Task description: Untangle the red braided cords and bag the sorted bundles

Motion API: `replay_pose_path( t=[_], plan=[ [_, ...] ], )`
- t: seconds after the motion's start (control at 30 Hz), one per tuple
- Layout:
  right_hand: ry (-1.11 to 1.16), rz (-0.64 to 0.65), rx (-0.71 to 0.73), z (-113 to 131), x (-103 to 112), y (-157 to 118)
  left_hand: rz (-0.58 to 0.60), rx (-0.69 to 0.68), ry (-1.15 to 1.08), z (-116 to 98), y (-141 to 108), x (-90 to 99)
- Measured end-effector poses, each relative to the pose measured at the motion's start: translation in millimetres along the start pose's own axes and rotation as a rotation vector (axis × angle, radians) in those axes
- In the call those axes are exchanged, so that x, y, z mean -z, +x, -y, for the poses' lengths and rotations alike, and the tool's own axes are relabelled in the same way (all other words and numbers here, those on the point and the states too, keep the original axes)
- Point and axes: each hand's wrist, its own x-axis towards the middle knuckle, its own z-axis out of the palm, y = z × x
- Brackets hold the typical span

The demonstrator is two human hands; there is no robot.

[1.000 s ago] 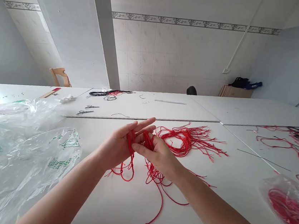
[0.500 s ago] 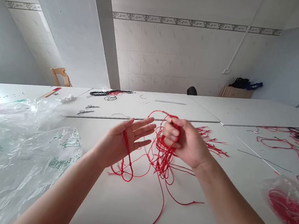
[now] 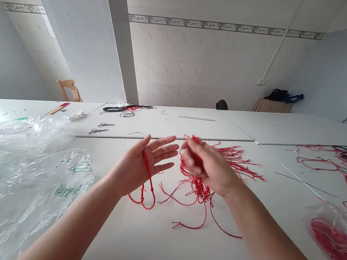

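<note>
Watching on the feed here: my left hand (image 3: 140, 161) is open with the fingers spread, and a knotted red cord (image 3: 150, 190) lies across the palm and loops down, probably so it hangs clear of the pile. My right hand (image 3: 210, 163) is apart from it, fingers bunched on a red strand (image 3: 195, 139), though they hide the actual grip. A messy heap of red cords (image 3: 200, 187) sits just under it on the white table (image 3: 118, 232). A clear plastic bag (image 3: 21, 171) lies off to the left.
</note>
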Motion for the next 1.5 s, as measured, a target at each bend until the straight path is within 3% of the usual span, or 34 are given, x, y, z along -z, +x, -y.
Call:
replay_pose_path(
  t=[0.07, 0.17, 0.27, 0.4, 0.63, 0.77, 0.83, 0.97, 1.03, 1.1, 1.23, 1.5],
  plan=[
    [-0.130, 0.094, -0.040, -12, -11, -2, -0.011, -0.027, 0.043, 3, 0, -1.1],
    [-0.235, 0.108, -0.020, -29, -23, -4, -0.059, -0.026, 0.095, 6, -1, -3.7],
    [-0.238, 0.094, -0.058, -40, -32, -3, -0.130, 0.000, 0.160, 7, -2, -6.6],
    [-0.128, 0.194, -0.159, -43, -38, -3, -0.168, 0.041, 0.250, 7, -3, -5.6],
    [0.115, 0.350, -0.269, -27, -30, -5, 0.113, 0.116, 0.254, 6, 0, 6.9],
    [0.243, 0.258, -0.182, -9, -17, -6, 0.203, 0.059, 0.249, 0, 1, 9.7],
    [0.290, 0.159, -0.099, -1, -12, -5, 0.170, 0.047, 0.283, -5, -1, 10.2],
    [0.296, -0.039, -0.007, 4, -8, -1, -0.173, -0.129, 0.473, -11, -5, 9.0],
    [0.246, -0.074, 0.000, -1, -9, 1, -0.269, -0.196, 0.556, -9, -5, 6.5],
    [0.156, -0.074, 0.013, -10, -11, 3, -0.221, -0.172, 0.600, -4, -4, 2.1],
    [0.002, -0.058, 0.008, -26, -15, 1, 0.002, -0.046, 0.587, 13, -2, -8.1],
    [-0.100, 0.003, -0.011, -23, -15, -2, 0.037, 0.020, 0.427, 29, 0, -9.4]
  ],
)
